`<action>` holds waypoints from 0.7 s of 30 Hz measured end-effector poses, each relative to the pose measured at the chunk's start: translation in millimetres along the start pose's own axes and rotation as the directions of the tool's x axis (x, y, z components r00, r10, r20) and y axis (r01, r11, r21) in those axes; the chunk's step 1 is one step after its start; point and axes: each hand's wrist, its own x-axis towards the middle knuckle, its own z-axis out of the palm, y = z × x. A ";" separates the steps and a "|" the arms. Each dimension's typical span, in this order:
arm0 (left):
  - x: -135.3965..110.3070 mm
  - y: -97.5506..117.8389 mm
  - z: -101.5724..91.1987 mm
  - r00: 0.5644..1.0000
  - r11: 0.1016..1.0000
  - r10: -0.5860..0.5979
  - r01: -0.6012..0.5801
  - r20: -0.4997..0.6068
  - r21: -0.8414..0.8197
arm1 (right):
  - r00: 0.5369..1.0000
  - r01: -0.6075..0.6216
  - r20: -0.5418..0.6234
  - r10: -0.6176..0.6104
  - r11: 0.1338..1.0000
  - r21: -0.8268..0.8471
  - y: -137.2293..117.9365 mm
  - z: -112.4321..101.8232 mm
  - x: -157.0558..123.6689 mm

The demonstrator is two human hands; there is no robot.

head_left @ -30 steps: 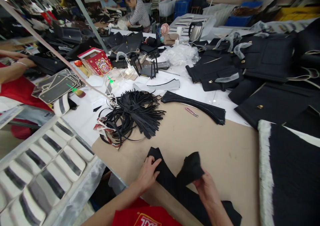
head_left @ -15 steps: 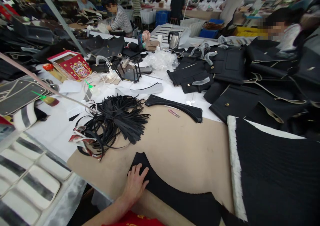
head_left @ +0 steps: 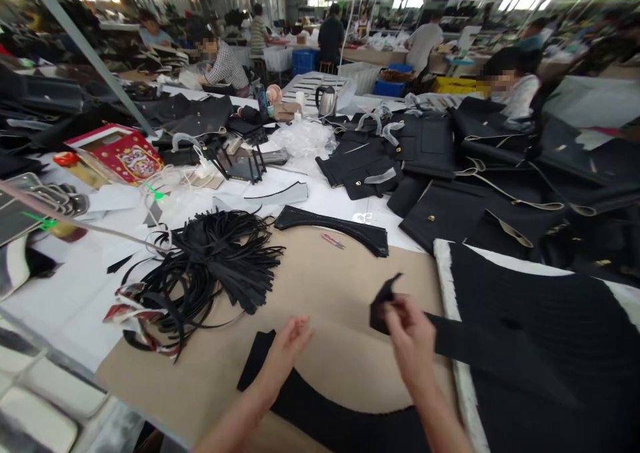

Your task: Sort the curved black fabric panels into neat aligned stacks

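Observation:
A curved black leather strip [head_left: 300, 399] lies on the brown board [head_left: 320, 286] at the table's near edge. My left hand [head_left: 286, 350] hovers with loosely spread fingers just above the strip's left end and holds nothing. My right hand [head_left: 411, 334] is raised over the board and pinches one end of a long black strip [head_left: 383, 301], which trails right across a big black quilted panel [head_left: 560, 346] with a white edge.
A bundle of thin black straps [head_left: 215, 266] lies left of the board. Another curved black piece [head_left: 333, 226] and small pink snips [head_left: 333, 241] lie beyond. Black bag parts [head_left: 450, 166], a red box [head_left: 120, 156] and a kettle [head_left: 325, 99] crowd the table. Other workers sit behind.
My right hand has come back into view, lifting a black strip's end. My left hand rose off the curved strip's end. The view has shifted to the right.

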 end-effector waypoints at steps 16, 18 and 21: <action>98.2 -21.6 -32.3 0.949 0.993 -0.115 0.120 -0.293 -0.001 | 0.859 0.088 0.508 -0.059 0.996 -0.033 48.6 150.8 -22.6; 102.8 -26.5 -39.0 0.938 0.993 -0.119 0.120 -0.327 -0.015 | 0.892 0.081 0.449 -0.058 0.996 -0.033 52.8 123.9 -12.2; 109.5 -35.3 -47.8 0.911 0.996 -0.085 0.087 -0.405 -0.013 | 0.976 0.084 0.218 -0.022 0.957 -0.278 79.5 64.4 17.0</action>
